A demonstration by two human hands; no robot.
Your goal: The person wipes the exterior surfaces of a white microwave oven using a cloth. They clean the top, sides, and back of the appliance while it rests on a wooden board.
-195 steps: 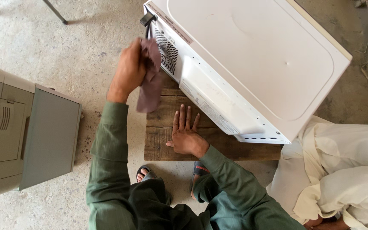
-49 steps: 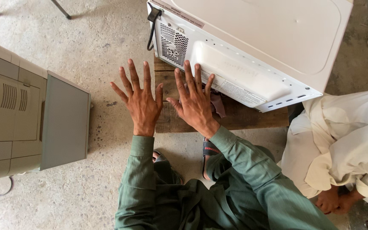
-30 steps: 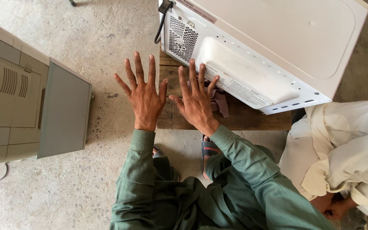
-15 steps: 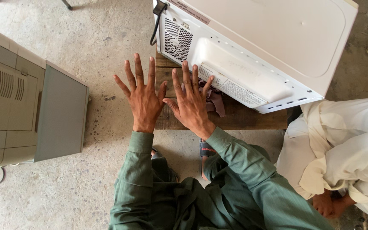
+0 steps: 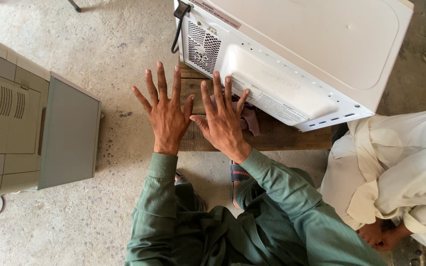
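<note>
Item 1, far left: grey appliance casing [image 5: 30, 113], vented panel up, lay on concrete floor [image 5: 124, 44], well apart from both hands, to left of left hand.

Item 2: left hand [image 5: 166, 116], palm down, fingers splayed wide, empty; hovered over left edge of wooden plank [image 5: 272, 138], partly over floor. Contact w/ plank: cannot tell.

Item 3: right hand [image 5: 223, 123], just beside left hand, thumbs near touching; also flat, fingers spread, gripping nothing. Fingertips reached rear lower edge of white microwave oven [image 5: 311, 54].

Item 4: dark purplish rag [image 5: 250, 120], lay on plank just right of right hand, partly under its fingers; right hand clearly the nearer.

Item 5: microwave, ahead and to right of both hands, rear panel w/ vent grille facing hands, long axis running left-to-right and slanting toward the right; black power cord [image 5: 176, 27] at top-left corner, ahead of left hand.

Item 6, far right: second person in white clothing [image 5: 400, 172], well apart from hands.
</note>
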